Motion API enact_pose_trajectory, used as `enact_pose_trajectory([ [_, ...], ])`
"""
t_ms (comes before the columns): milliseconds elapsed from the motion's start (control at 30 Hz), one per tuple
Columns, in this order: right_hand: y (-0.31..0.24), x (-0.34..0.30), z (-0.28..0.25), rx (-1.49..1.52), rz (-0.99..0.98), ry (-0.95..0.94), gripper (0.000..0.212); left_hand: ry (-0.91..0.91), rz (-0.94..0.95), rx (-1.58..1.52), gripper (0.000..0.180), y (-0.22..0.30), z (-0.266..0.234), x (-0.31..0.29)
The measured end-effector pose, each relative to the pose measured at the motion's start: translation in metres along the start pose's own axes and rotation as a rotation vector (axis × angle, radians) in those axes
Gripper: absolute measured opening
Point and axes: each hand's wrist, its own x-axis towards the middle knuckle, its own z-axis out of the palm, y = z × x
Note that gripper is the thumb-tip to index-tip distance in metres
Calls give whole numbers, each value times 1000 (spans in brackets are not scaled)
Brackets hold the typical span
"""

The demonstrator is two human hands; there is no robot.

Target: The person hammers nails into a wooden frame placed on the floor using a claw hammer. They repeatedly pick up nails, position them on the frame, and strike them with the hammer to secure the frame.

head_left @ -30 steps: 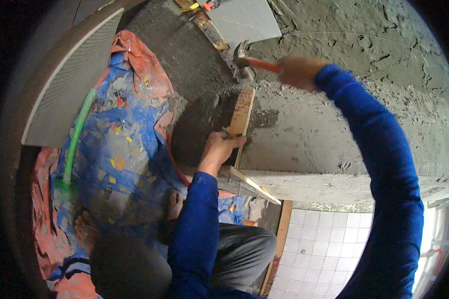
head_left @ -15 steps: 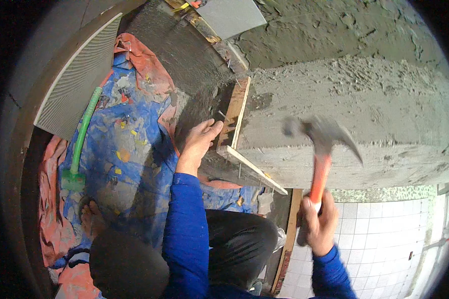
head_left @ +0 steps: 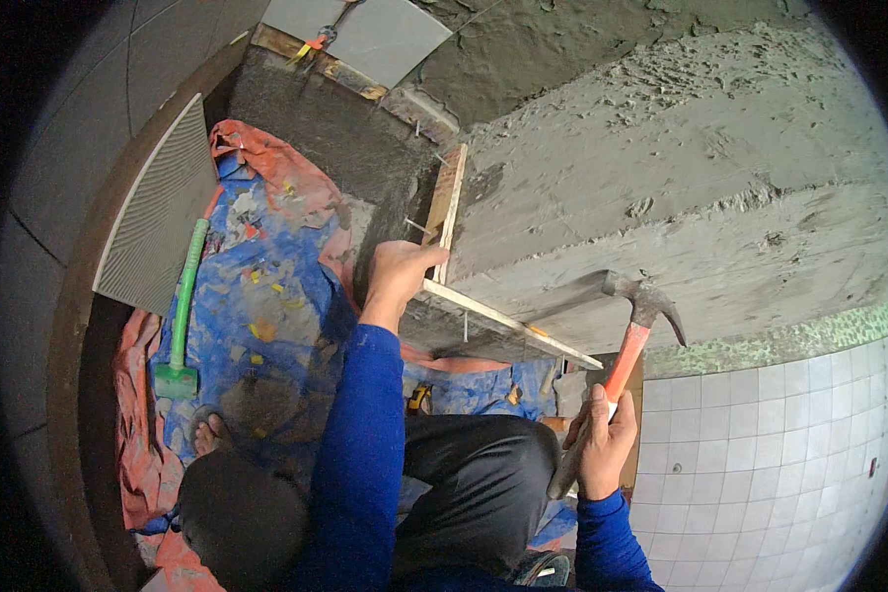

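Note:
My right hand (head_left: 605, 446) grips a claw hammer (head_left: 629, 357) by its red and black handle, its metal head raised in front of the grey mortar face. My left hand (head_left: 397, 278) is closed at the near end of a short wooden strip (head_left: 447, 202), where that strip meets a longer wooden strip (head_left: 513, 324) at a corner. Some of the left fingers are hidden behind the hand. Both strips lie along the edges of the mortar-covered ledge (head_left: 582, 197). Nails stick out from them.
A green-handled mallet (head_left: 184, 306) lies on the dirty blue tarp (head_left: 266, 266) at left, beside a leaning tile (head_left: 158, 212) with a ridged back. Pliers (head_left: 311, 46) rest at the top by a grey tile (head_left: 390, 39). White wall tiles (head_left: 740, 434) are at lower right. A yellow tape measure (head_left: 419, 399) lies by my knee.
My left hand has gone from spread fingers beside the short strip to closed at its near end. The hammer, blurred before, now shows sharply and lower, nearer the long strip. The view has shifted.

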Motion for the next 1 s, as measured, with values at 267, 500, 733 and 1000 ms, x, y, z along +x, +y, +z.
enact_pose_trajectory([
  [267, -22, -1, 8, -182, -170, -73, 27, 43, 39, -25, 39, -8, 6, -6],
  [500, -31, -5, 11, -11, 30, -60, 27, 10, 125, -136, 51, -22, -4, -32],
  [733, -24, -4, 9, 250, 20, -109, 27, 179, 452, 530, 41, -23, -1, -73],
  [1000, -20, -1, 4, 67, -73, -88, 27, 85, 345, 651, 30, -2, -11, -56],
])
